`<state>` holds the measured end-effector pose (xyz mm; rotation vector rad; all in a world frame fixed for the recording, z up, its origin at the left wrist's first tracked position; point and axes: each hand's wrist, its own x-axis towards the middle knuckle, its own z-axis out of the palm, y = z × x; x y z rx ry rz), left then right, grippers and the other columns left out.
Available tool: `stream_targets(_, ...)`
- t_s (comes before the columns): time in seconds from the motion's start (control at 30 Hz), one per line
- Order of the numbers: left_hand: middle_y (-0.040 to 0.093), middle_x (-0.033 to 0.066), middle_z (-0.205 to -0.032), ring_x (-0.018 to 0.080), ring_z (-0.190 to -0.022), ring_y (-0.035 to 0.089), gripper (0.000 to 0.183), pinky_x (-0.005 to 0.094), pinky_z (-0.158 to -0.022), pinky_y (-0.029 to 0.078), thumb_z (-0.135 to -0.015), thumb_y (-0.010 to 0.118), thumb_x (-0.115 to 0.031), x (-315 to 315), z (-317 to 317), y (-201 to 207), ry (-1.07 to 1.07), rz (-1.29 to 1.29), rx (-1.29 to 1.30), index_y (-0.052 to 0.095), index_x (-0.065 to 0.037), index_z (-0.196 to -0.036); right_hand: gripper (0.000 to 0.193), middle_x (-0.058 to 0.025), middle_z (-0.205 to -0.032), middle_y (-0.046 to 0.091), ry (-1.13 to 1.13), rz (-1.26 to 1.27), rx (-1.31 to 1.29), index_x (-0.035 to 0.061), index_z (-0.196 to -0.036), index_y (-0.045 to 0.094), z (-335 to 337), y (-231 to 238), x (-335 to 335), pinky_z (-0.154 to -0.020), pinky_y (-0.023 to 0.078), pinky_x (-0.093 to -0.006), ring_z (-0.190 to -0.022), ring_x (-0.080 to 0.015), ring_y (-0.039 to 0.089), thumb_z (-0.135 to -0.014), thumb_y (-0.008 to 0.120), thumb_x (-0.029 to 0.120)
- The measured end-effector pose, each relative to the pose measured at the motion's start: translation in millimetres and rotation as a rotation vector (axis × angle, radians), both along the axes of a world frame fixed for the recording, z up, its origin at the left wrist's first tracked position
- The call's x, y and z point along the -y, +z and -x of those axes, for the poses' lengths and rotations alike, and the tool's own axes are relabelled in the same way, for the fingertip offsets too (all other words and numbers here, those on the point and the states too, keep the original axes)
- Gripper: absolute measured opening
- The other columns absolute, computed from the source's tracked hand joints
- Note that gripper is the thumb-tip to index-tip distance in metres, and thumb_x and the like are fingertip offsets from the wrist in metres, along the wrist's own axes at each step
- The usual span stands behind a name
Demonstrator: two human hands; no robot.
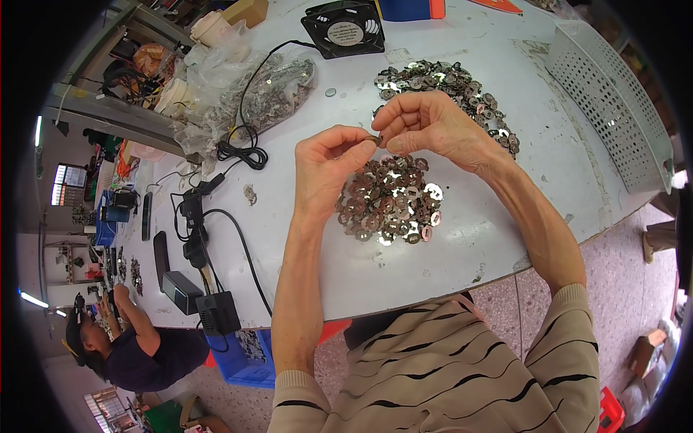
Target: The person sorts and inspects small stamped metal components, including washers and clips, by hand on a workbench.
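Between thumb and forefinger, my left hand (328,166) pinches a small round metal disc (374,140) above the table. Close against it, my right hand (429,133) has its fingers curled, its thumb and fingertips meeting at the disc's right side; whether it also grips a separate piece is too small to tell. Just below both hands lies a heap of slotted metal discs (393,202), some dull brown, some shiny. A second pile of similar discs (462,90) spreads behind my right hand, partly hidden by it.
A black fan (345,30) stands at the back, its cable running left. Clear plastic bags of metal parts (278,90) lie at the left. A white perforated basket (610,101) sits on the right edge. Black adapters (218,312) rest front left. Another person (141,346) works farther left.
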<state>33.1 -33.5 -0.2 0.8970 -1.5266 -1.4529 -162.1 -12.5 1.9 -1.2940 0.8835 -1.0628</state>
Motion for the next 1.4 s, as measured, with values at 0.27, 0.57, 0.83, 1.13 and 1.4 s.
stream_targets(0.27,0.062,0.0019,-0.069,0.0078,-0.063,0.054,0.012,0.0229,-0.059,0.043,-0.073,0.069,-0.009,7,-29,19,-0.280,0.013,0.364,0.068,0.002,-0.078,0.016,-0.0072,-0.082,0.064,-0.429,0.280,-0.682,-0.0007,-0.092,0.062,11,-27,17,-0.069,0.048,-0.0273,-0.076,-0.0135,0.061,-0.077,0.060,0.003)
stream_targets(0.57,0.060,0.0010,-0.064,0.0069,-0.059,0.049,0.014,0.0233,-0.052,0.038,-0.072,0.068,-0.011,9,-29,17,-0.095,0.029,0.324,0.069,0.002,-0.077,0.015,-0.0089,-0.084,0.059,-0.533,0.648,-1.041,0.0075,-0.089,0.065,-16,-35,22,-0.071,0.048,-0.0401,-0.087,-0.0278,0.058,-0.076,0.062,0.015)
stream_targets(0.83,0.062,0.0003,-0.068,0.0066,-0.060,0.050,0.013,0.0220,-0.053,0.040,-0.076,0.071,-0.011,15,-28,8,0.010,0.056,0.291,0.069,0.000,-0.081,0.009,-0.0089,-0.083,0.060,-0.553,0.566,-1.009,0.0073,-0.084,0.065,-11,-38,23,-0.069,0.047,-0.0383,-0.086,-0.0277,0.058,-0.078,0.059,0.011)
stream_targets(1.13,0.063,0.0046,-0.067,0.0079,-0.060,0.054,0.015,0.0237,-0.055,0.043,-0.071,0.066,-0.007,10,-13,-2,0.089,0.144,0.299,0.068,0.003,-0.082,0.013,-0.0113,-0.073,0.065,-0.558,0.462,-0.700,0.0032,-0.087,0.064,-7,-31,19,-0.060,0.047,-0.0331,-0.064,-0.0241,0.062,-0.079,0.059,0.012)
stream_targets(1.4,0.064,0.0049,-0.073,0.0072,-0.061,0.055,0.020,0.0230,-0.056,0.045,-0.071,0.065,-0.005,2,3,-10,0.105,0.187,0.229,0.068,0.002,-0.090,0.017,-0.0047,-0.083,0.066,-0.207,-0.103,0.022,0.0004,-0.098,0.063,-6,-10,4,-0.066,0.050,-0.0197,-0.068,-0.0072,0.059,-0.084,0.062,0.010)
